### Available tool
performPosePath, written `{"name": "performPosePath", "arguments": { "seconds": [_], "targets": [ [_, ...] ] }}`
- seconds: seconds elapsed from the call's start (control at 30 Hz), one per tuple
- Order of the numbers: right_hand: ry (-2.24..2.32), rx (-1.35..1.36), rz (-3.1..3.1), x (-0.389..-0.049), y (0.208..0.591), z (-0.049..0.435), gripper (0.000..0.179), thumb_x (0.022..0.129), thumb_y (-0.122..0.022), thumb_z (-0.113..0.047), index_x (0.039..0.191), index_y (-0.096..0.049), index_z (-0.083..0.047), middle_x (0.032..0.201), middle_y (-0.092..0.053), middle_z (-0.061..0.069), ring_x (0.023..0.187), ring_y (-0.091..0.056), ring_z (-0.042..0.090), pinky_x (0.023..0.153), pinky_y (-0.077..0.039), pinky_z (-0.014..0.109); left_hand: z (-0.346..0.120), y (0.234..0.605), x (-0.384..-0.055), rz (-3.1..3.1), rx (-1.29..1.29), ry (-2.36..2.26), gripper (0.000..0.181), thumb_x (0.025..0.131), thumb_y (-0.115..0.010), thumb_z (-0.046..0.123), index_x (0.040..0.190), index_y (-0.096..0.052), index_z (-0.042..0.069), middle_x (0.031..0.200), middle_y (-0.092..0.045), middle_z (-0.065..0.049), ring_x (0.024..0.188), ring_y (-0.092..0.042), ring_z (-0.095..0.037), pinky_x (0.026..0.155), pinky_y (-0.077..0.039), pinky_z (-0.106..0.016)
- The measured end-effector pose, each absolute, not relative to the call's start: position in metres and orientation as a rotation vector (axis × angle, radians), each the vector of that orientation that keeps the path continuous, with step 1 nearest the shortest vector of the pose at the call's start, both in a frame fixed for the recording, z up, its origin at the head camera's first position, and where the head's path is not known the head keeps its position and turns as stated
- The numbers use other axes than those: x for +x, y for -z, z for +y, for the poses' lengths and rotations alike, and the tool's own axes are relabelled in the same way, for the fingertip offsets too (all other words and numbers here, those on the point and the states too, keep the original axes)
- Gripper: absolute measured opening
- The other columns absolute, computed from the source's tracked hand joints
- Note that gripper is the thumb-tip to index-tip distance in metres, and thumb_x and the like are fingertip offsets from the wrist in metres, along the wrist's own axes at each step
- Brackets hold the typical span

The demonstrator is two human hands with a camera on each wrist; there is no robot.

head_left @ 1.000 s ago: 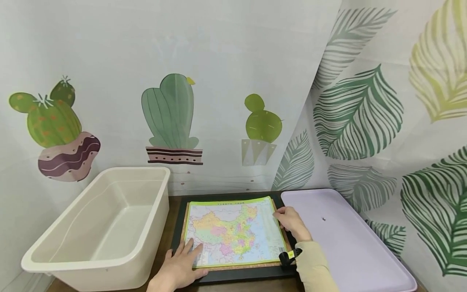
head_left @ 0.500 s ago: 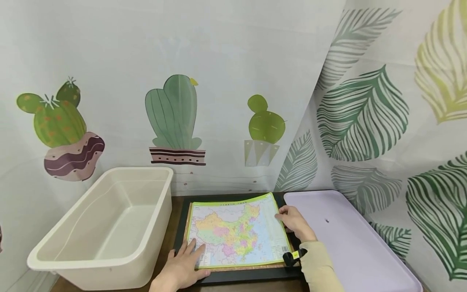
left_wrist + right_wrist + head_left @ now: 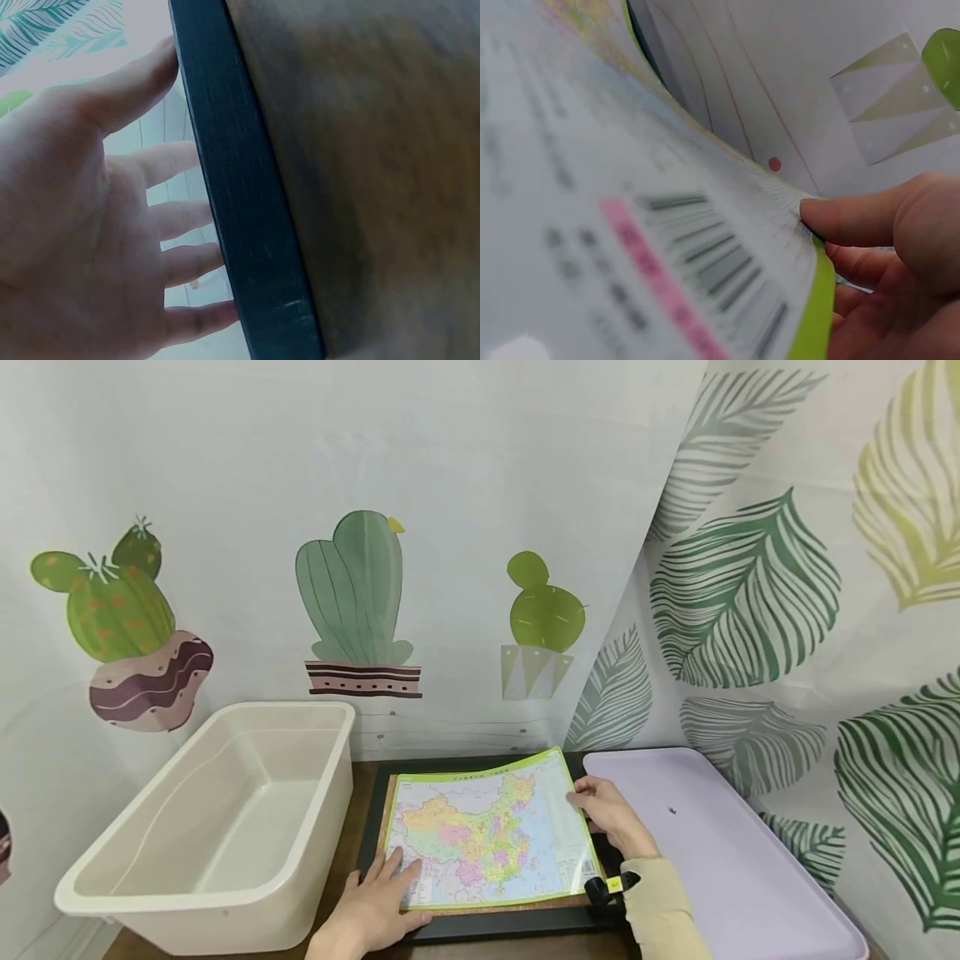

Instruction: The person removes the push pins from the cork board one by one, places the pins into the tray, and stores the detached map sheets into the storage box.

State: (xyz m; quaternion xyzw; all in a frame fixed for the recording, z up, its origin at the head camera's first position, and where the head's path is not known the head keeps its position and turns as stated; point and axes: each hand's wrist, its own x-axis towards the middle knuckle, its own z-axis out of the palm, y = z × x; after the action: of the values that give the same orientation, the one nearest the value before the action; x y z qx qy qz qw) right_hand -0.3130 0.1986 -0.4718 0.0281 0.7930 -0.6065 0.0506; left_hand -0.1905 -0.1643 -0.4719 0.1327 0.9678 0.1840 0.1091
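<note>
Green-edged map of China (image 3: 472,835) lies on a black-framed board (image 3: 495,927), its right side raised. Right hand (image 3: 611,818): grip clamped on the map's right edge, thumb on the printed face. Left hand (image 3: 375,897): fingers spread apart at the lower-left corner.

Map sheet (image 3: 468,839): smooth and glossy, with bright glare near its lower right corner; coated paper or thin plastic, which of the two cannot be told. Frame (image 3: 495,927): black, largely matt, with pale scuffs in the left wrist view. Backing (image 3: 450,911): brown, mottled, cork-like. Tub (image 3: 225,933): smooth cream plastic of low sheen. Tray (image 3: 720,860): smooth lilac, plastic-looking, softly satin. Table (image 3: 480,951): dark brown, wood-like. Backdrop (image 3: 480,443): printed cloth, lightly creased. Sleeve (image 3: 663,910): matt beige cloth.
</note>
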Motion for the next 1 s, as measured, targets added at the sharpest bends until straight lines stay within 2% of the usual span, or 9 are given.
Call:
{"name": "performPosePath", "arguments": {
  "seconds": [0.57, 1.0],
  "targets": [
    [1.967, 0.022, 2.344, -0.303, 0.456, 0.2, 0.015, 0.098, -0.058, -0.006, 0.104, -0.051, 0.005, 0.087, -0.064, 0.013, 0.069, -0.062, 0.022, 0.052, -0.052, 0.033, -0.166, 0.463, -0.187, 2.879, 0.41, -0.522, 0.073, 0.086, -0.068, 0.054, 0.141, -0.052, 0.009, 0.149, -0.037, -0.025, 0.138, -0.027, -0.05, 0.097, -0.025, -0.076],
    [2.031, -0.04, 2.32, -0.299, 0.445, 0.199, 0.012, 0.1, -0.054, -0.004, 0.106, -0.05, 0.006, 0.086, -0.064, 0.013, 0.068, -0.064, 0.022, 0.052, -0.052, 0.032, -0.162, 0.437, -0.178, 2.994, 0.463, -0.501, 0.061, 0.092, -0.065, 0.047, 0.137, -0.056, 0.006, 0.14, -0.05, -0.023, 0.128, -0.045, -0.046, 0.096, -0.036, -0.068]
  ]
}}
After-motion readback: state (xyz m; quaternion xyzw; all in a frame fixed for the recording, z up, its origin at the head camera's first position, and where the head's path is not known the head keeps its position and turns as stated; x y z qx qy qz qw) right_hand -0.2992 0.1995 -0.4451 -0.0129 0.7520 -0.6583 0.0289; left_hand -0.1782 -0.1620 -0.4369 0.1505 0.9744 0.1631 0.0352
